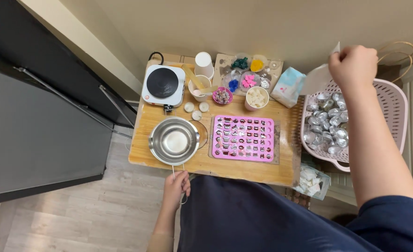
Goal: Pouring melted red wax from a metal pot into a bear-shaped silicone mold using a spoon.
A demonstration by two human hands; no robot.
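My left hand [176, 188] grips the thin wire handle of a round steel pot [174, 140] that rests on the front left of a small wooden table [244, 169]. My right hand [353, 65] is raised at the right, shut on a clear plastic bag [317, 77] held above a pale pink basket [395, 105] filled with several small silver foil cups [327, 125]. A pink silicone mould [244, 138] with many small cavities lies flat in the table's middle.
A white single hotplate [162, 84] sits at the table's back left. Behind the mould stand paper cups [203, 65], small bowls of coloured bits [244, 77] and a light blue packet [288, 86]. A dark cabinet [38, 121] stands on the left; a bag of white chunks [311, 181] lies below the basket.
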